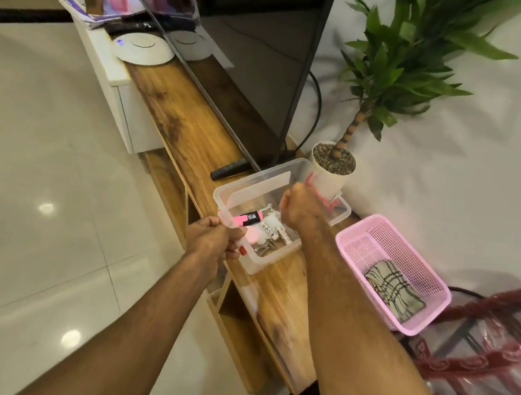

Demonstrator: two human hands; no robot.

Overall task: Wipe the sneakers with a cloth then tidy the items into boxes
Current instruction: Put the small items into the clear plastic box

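On wooden console [193, 136]: clear plastic box [271, 256] sat between hands.
Left hand [211, 241]: gripped near corner.
Right hand [302, 210]: curled over far side, hold unclear.

Box [262, 260] on shelf [194, 130]; basket [393, 245] right of it, cloth [391, 295] inside; plant pot [329, 174] behind box.

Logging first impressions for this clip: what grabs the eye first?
The left hand grips the near corner of a clear box on the wooden shelf, the right hand curled over it. Beside it sits a pink basket holding a checked cloth, a potted plant behind.
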